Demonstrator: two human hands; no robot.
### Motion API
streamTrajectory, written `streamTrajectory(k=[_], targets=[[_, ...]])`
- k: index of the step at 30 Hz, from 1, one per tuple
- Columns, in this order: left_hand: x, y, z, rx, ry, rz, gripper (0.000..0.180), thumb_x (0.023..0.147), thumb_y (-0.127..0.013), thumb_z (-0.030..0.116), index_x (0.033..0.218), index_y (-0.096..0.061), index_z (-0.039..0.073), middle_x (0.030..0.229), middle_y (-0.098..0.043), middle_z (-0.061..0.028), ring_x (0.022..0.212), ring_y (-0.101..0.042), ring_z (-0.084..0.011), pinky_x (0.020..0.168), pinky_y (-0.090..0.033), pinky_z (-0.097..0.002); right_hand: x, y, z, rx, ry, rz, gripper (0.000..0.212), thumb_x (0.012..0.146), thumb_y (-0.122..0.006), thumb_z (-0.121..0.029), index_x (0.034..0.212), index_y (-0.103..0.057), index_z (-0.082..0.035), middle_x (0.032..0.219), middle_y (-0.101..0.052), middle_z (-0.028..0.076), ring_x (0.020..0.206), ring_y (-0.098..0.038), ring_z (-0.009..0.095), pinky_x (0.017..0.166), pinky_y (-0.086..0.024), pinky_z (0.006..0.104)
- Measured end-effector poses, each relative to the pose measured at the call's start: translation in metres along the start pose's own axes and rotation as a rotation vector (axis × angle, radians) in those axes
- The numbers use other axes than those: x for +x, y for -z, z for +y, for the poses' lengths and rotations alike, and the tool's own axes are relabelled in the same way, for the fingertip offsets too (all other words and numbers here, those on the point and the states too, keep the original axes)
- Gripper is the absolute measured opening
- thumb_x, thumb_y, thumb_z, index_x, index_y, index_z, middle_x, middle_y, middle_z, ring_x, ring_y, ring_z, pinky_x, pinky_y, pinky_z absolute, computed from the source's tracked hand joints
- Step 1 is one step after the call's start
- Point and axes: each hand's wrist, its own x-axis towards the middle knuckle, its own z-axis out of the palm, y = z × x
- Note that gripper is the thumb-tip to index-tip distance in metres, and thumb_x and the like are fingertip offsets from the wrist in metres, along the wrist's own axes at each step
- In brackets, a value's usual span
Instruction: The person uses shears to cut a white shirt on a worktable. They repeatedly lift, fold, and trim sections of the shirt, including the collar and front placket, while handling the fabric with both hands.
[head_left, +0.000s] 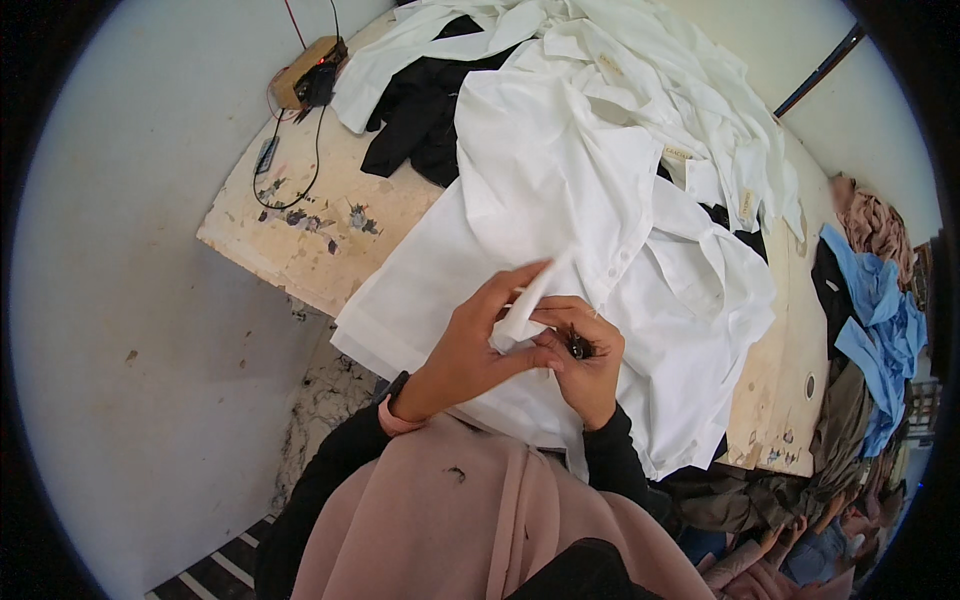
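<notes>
A white button-up shirt is spread over the near side of the table, its button edge running down the middle. My left hand is closed on a folded piece of this shirt, lifted between thumb and fingers. Close against it, my right hand is curled shut around a small dark, shiny tool, mostly hidden in the palm. The right thumb and fingertips also meet at the lifted cloth. Which kind of tool it is cannot be made out.
More white shirts with tags lie heaped at the far side, over a black garment. A brown box with wires sits at the back left of the worn table. Blue cloth hangs at right; other people's hands show lower right.
</notes>
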Motion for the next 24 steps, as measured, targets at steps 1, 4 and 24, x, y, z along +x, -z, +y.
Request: streamTrajectory(k=[1,4,24], targets=[[0.001,0.002,-0.002,-0.010,0.004,-0.040,0.082,0.072,-0.090,0.015,0.142,-0.050,0.004,0.129,-0.059,-0.0123,0.108,-0.061,-0.0179,0.093,-0.050,-0.0315,-0.001,-0.004,0.000,0.021,-0.024,-0.016,0.026,0.081,-0.069,0.010,0.104,-0.075,0.000,0.098,-0.070,0.011,0.092,-0.066,0.017,0.078,-0.052,0.0268],[0.005,0.015,-0.013,0.018,-0.018,-0.103,0.068,0.077,-0.083,0.005,0.139,-0.054,0.004,0.123,-0.064,-0.0094,0.103,-0.063,-0.0165,0.092,-0.050,-0.0302,-0.001,-0.004,0.001,-0.218,0.173,0.082,0.031,0.075,-0.069,0.014,0.101,-0.075,-0.001,0.100,-0.071,0.012,0.093,-0.069,0.021,0.078,-0.054,0.0306],[-0.011,-0.001,-0.011,0.667,-0.173,0.263,0.044,0.069,-0.071,-0.004,0.109,-0.062,0.010,0.104,-0.070,-0.0068,0.092,-0.069,-0.0272,0.074,-0.053,-0.0351,-0.017,0.008,0.004,-0.753,0.446,0.112,0.063,0.051,-0.072,0.001,0.113,-0.074,-0.010,0.096,-0.071,0.008,0.070,-0.064,0.023,0.061,-0.049,0.0311]])
